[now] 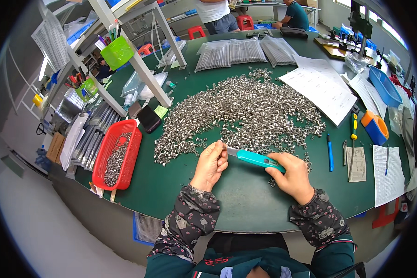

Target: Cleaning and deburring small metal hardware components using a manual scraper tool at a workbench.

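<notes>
My right hand (289, 176) is wrapped round the teal handle of a utility knife (257, 159), its blade pointing left. Close to the blade tip, my left hand (210, 166) is closed in a pinch; a small metal ring seems to sit between thumb and forefinger, mostly hidden by them. Just beyond both hands spreads a wide heap of small silvery metal rings (245, 106) on the green table (245, 208). A few loose rings lie beside my right hand.
A red basket (135, 160) with more metal parts stands at left, near a black phone (148, 119). Bagged rods (231, 53) lie at the back. Papers (319, 88), a blue pen (330, 153), a screwdriver (353, 132) and a tape roll (375, 126) are at right.
</notes>
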The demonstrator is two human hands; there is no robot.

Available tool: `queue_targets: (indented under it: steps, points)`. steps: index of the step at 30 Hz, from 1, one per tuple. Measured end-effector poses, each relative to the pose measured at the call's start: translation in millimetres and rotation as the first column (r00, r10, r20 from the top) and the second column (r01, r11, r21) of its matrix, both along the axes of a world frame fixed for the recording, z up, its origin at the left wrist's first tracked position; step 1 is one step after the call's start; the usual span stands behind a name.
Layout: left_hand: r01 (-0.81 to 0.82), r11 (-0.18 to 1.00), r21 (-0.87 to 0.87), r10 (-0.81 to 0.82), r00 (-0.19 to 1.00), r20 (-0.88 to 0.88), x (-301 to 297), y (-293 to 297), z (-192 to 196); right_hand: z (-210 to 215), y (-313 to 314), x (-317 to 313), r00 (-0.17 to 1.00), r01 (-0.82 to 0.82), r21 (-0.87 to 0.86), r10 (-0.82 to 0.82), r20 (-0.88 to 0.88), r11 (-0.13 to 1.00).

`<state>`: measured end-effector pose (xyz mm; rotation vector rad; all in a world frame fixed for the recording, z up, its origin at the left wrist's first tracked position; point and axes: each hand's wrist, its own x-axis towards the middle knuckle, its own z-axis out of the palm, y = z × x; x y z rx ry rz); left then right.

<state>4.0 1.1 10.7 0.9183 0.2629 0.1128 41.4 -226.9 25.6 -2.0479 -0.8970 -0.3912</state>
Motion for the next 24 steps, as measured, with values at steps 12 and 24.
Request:
queue_targets:
  steps: [12, 24]
  points:
    - [0.006, 0.996, 0.094, -0.004, 1.0, -0.025, 0, -2, 1, -1, -2, 1, 0.99, -0.045, -0.034, 0.04, -0.134, 0.998]
    - [0.162, 0.982, 0.094, -0.153, 0.984, -0.094, -2, 8, 6, 13, -3, 4, 0.963, 0.038, -0.038, -0.026, 0.268, 0.999]
